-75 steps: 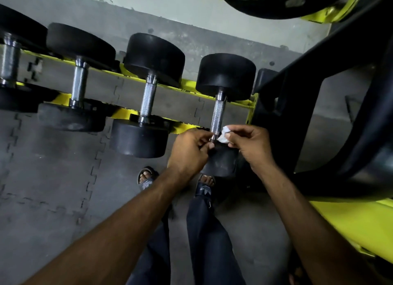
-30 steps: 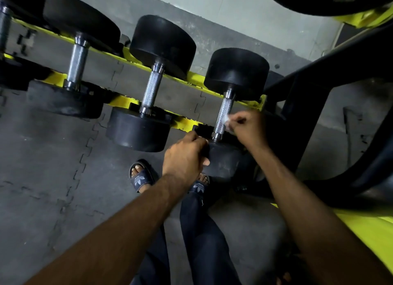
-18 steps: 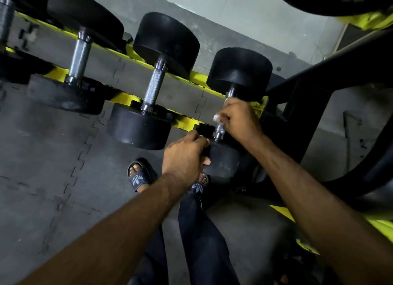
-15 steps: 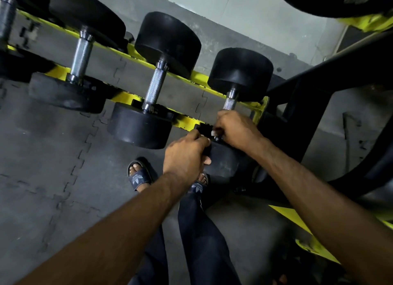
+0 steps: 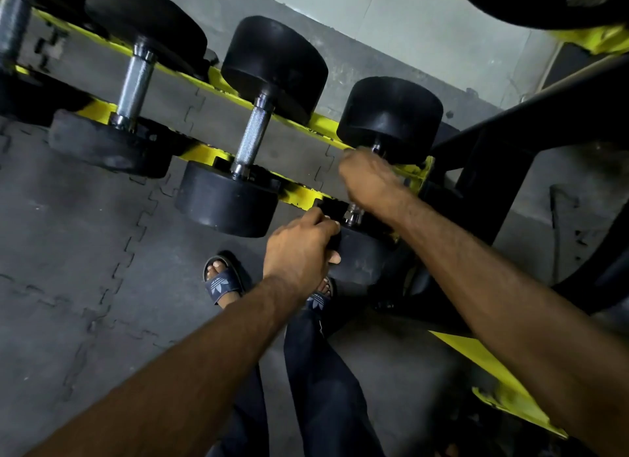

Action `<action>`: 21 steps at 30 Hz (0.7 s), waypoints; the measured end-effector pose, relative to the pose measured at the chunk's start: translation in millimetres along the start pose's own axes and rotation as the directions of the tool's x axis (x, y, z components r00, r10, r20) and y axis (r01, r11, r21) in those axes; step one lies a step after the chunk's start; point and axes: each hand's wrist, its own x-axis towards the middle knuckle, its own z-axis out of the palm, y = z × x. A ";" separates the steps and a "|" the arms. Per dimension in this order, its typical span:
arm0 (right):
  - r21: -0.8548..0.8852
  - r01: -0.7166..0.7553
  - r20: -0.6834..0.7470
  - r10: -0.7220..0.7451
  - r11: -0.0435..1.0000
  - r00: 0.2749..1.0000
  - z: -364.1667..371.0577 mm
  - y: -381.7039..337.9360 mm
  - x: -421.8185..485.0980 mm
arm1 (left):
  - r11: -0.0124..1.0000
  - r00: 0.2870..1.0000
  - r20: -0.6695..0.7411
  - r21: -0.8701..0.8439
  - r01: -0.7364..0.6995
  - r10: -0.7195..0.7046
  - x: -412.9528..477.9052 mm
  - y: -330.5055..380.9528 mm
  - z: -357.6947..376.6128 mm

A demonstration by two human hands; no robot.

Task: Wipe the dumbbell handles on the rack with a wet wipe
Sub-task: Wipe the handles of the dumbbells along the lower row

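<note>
Your right hand (image 5: 369,180) is wrapped around the handle (image 5: 354,214) of the last dumbbell (image 5: 391,116), the one at the right end of the rack (image 5: 299,193). The fingers are curled tight round the bar, up near the far weight, so only the shiny collar at the near end of the bar pokes out below your fist. The hand is a bit blurry, and I can't see the wipe at all. If it's in there, it's buried under your fingers. Your left hand (image 5: 299,249) is clamped on that same dumbbell's near weight (image 5: 360,255), fingers hooked over its top edge and thumb pressed against its side. The dumbbell sits across both yellow rails, one weight on each, right next to the rack's end plate. Just beside it on the left is a second dumbbell (image 5: 252,139) with its knurled bar fully exposed, and a third (image 5: 134,85) is further along. A bit of a fourth (image 5: 13,24) shows at the left end of the rack. Under the rack there are grey puzzle-piece floor mats (image 5: 85,252). Your sandals (image 5: 223,281) and dark trousers (image 5: 323,371) are straight below your arms. A black frame (image 5: 493,157) with yellow parts is off to the right.
</note>
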 end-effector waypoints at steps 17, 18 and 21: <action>0.933 -0.290 0.358 0.596 -0.210 0.719 76.7 17.7 -53.7 | 0.999 0.997 0.068 0.018 0.036 -0.037 5.2 2.8 -3.6; 0.921 -0.342 0.387 0.550 -0.187 0.740 78.2 17.2 -59.7 | 0.999 0.997 0.070 0.018 0.036 -0.037 5.2 3.3 -4.2; 0.907 -0.300 0.419 0.554 -0.295 0.719 75.4 28.1 -43.7 | 0.999 0.996 0.076 0.033 0.034 -0.036 5.7 4.3 -5.4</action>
